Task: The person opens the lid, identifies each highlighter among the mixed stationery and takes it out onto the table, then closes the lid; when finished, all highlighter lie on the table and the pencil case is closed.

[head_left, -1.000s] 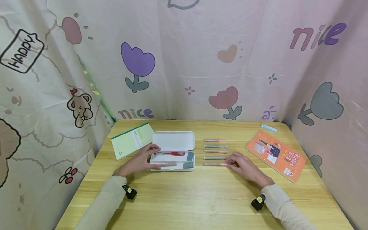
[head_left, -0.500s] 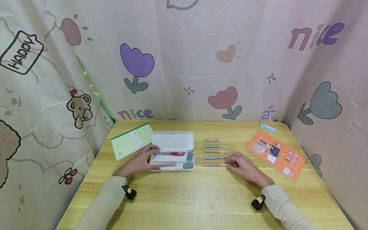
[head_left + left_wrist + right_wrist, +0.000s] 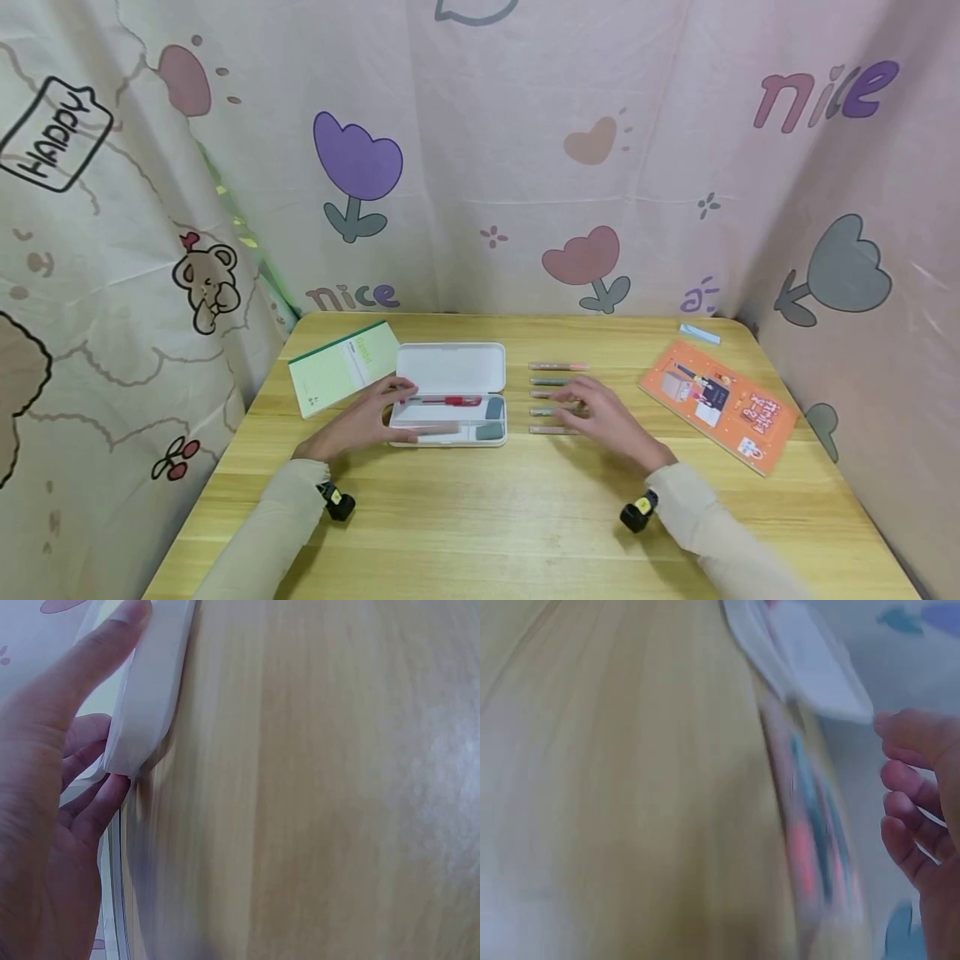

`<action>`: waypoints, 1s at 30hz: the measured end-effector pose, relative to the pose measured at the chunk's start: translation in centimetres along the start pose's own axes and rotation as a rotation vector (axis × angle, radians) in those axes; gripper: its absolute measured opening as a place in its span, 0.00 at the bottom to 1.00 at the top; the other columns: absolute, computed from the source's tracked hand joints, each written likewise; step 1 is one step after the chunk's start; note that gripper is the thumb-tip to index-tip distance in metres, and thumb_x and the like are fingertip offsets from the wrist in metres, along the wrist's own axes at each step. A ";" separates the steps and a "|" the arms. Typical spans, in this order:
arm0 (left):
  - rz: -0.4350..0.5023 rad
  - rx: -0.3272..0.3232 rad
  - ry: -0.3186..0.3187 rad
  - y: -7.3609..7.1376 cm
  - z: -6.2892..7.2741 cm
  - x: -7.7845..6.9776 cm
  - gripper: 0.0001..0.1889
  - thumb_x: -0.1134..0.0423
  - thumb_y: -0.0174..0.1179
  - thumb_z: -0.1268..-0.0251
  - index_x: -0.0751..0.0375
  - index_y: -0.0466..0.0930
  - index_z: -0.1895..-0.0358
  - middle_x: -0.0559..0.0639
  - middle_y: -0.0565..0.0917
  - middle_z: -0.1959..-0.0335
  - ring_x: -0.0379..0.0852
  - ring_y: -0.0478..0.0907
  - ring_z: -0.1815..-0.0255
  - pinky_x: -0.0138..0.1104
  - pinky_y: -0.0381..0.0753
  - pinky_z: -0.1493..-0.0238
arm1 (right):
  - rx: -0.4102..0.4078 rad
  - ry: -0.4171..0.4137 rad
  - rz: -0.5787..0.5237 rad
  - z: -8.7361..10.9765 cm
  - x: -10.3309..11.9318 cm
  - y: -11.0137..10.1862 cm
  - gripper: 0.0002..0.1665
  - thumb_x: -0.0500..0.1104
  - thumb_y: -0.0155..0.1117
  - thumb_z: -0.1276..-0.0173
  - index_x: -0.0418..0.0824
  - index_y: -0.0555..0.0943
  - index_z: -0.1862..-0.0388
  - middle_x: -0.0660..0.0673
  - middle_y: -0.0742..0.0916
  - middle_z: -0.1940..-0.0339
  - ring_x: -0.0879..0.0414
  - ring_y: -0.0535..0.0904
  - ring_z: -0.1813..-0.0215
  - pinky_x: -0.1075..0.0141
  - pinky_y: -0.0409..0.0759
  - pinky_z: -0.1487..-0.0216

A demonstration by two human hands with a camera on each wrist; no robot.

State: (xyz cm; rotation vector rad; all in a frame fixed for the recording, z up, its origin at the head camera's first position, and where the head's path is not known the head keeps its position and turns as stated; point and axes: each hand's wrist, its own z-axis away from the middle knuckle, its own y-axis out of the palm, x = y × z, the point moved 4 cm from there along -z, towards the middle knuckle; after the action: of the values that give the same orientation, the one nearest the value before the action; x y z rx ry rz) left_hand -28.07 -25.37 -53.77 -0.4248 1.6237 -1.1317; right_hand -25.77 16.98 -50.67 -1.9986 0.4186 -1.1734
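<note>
A white pencil case lies with its lid folded back. My left hand holds its left end, thumb along the near wall and fingers around the far side. Inside are a red pen, a pale pinkish stick in the near compartment, and two grey-green blocks at the right end. Several slim pink and green pens lie in parallel to the right of the case. Over these pens hovers my right hand, its fingers loosely bent with nothing held; in the right wrist view the pens look blurred.
A green notebook lies left of the case, partly behind my left hand. Toward the right edge is an orange booklet, with a small light-blue item behind it. A patterned curtain rises behind the wooden table.
My right hand has left the right end of the nearest pen and shifted left and slightly back over the pens. The left hand stays on the pencil case.
</note>
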 end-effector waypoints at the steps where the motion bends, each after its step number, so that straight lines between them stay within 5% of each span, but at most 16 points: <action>1: -0.001 -0.001 -0.001 0.0 0.0 0.0 0.51 0.30 0.77 0.42 0.53 0.75 0.20 0.54 0.70 0.19 0.64 0.66 0.19 0.68 0.67 0.20 | 0.014 -0.008 -0.005 -0.7 0.8 0.6 0.14 0.45 0.74 0.23 0.42 0.89 0.43 0.47 0.89 0.44 0.51 0.87 0.46 0.55 0.90 0.44; 14: 0.013 -0.004 -0.001 -0.1 0.1 -0.1 0.49 0.30 0.78 0.42 0.51 0.76 0.21 0.51 0.70 0.19 0.61 0.65 0.17 0.67 0.65 0.18 | 0.218 -0.230 0.138 -6.5 7.9 9.8 0.10 0.47 0.73 0.21 0.46 0.91 0.47 0.51 0.87 0.54 0.58 0.79 0.52 0.64 0.83 0.49; 30: 0.021 -0.008 0.010 -0.1 0.1 -0.1 0.48 0.30 0.76 0.40 0.51 0.76 0.21 0.52 0.71 0.19 0.62 0.67 0.19 0.67 0.67 0.20 | 0.302 -0.244 0.316 -8.3 10.1 11.8 0.07 0.48 0.77 0.25 0.47 0.95 0.56 0.52 0.88 0.60 0.58 0.79 0.56 0.68 0.81 0.52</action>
State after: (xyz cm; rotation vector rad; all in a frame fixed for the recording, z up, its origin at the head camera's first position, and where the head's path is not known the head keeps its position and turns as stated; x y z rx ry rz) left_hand -27.95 -25.46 -53.64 -0.4072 1.6380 -1.1132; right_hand -26.40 -0.62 -51.16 -1.7109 0.3897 -0.7382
